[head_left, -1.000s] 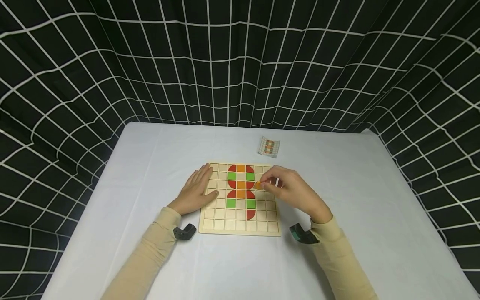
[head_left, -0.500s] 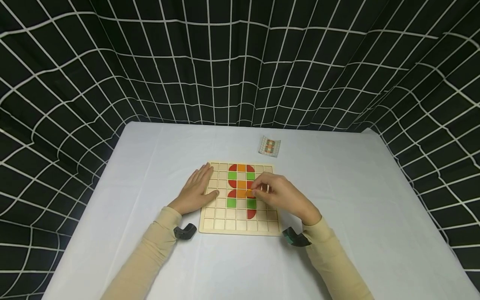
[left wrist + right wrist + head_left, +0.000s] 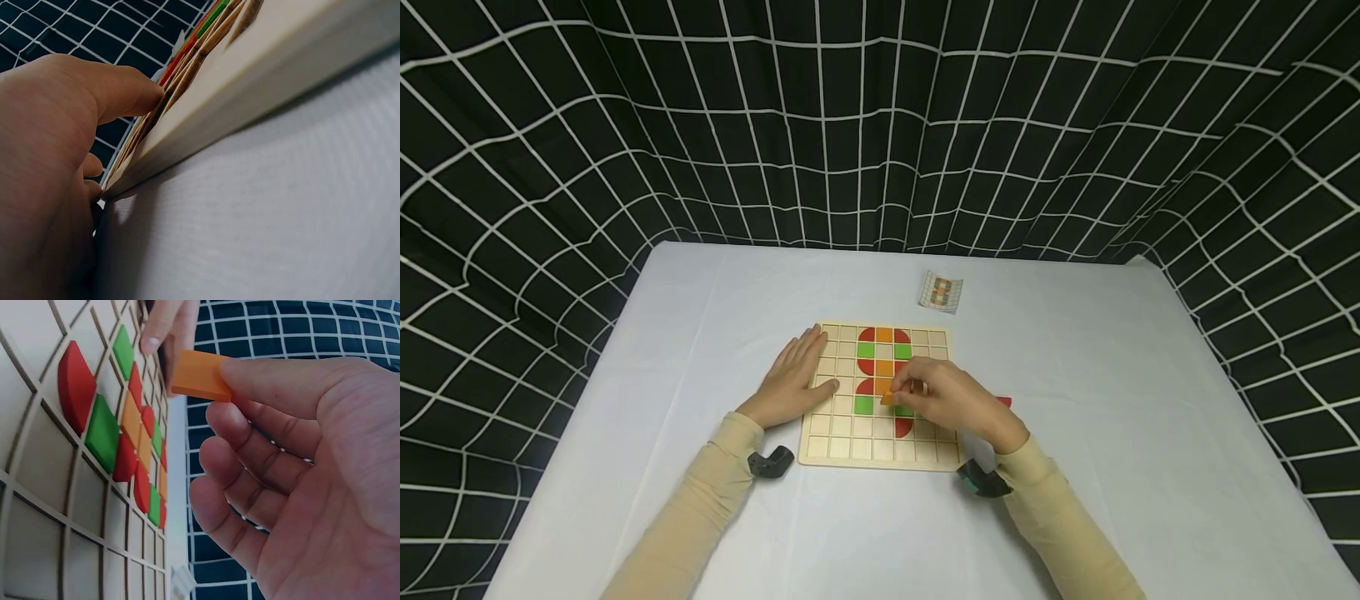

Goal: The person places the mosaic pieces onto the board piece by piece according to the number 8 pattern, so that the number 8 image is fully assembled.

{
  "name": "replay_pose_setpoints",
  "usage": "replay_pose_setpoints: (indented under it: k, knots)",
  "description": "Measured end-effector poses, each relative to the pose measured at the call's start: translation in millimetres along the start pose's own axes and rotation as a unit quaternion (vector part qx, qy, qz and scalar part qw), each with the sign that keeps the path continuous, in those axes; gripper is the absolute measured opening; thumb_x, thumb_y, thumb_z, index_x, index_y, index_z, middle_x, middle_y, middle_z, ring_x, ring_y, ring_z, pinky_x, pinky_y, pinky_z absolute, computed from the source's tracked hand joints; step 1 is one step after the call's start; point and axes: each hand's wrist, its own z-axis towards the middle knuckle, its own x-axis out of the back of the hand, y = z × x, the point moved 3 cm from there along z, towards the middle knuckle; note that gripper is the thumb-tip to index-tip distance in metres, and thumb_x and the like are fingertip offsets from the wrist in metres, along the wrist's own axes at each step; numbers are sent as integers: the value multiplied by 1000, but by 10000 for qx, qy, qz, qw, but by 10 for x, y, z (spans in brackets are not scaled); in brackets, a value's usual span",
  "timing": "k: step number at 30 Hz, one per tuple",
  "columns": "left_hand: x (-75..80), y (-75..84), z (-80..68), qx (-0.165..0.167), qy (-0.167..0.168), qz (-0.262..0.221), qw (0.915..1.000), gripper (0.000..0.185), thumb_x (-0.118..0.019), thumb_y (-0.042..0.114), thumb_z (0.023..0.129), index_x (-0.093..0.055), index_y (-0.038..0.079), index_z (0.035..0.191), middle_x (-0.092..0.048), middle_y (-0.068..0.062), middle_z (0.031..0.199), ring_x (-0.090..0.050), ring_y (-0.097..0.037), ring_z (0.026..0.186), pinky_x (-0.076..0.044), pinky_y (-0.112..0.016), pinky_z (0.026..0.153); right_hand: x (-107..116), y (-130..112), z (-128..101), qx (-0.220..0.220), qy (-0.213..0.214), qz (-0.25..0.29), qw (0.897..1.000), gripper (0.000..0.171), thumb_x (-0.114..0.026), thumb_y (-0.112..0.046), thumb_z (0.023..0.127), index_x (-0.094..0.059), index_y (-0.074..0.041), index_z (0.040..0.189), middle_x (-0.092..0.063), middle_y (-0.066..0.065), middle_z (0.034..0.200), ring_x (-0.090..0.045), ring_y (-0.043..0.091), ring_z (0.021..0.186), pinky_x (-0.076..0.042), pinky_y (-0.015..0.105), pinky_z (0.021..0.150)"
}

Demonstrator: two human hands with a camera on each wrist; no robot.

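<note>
Place: a staged recording booth, not a lived-in room
Backdrop: black curtain with a white grid [image 3: 880,125] hanging in folds at the far side and wrapping round left and right
Surface: table under a plain white cloth [image 3: 700,333], bare of household clutter
Gear: small cameras strapped at the person's wrists [image 3: 769,463]

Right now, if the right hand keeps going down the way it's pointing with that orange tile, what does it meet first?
Most likely the wooden grid board. The right hand pinches the orange tile just above it, near the green square. Which cell lies beneath is unclear, since depth is hard to judge.
</note>
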Motion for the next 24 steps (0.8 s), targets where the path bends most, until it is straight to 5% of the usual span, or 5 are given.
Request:
replay_pose_setpoints:
  k: [24]
  knots:
    - [-1, 12, -4, 57, -88, -41, 9999, 85, -53, 40, 102, -8, 3, 163, 2, -12, 173, 2, -29, 161, 1, -46, 132, -263, 46, 13, -149, -672, -480, 9965, 5, -69, -20, 96, -73, -17, 94, -63, -13, 81, -53, 6, 74, -47, 20, 67]
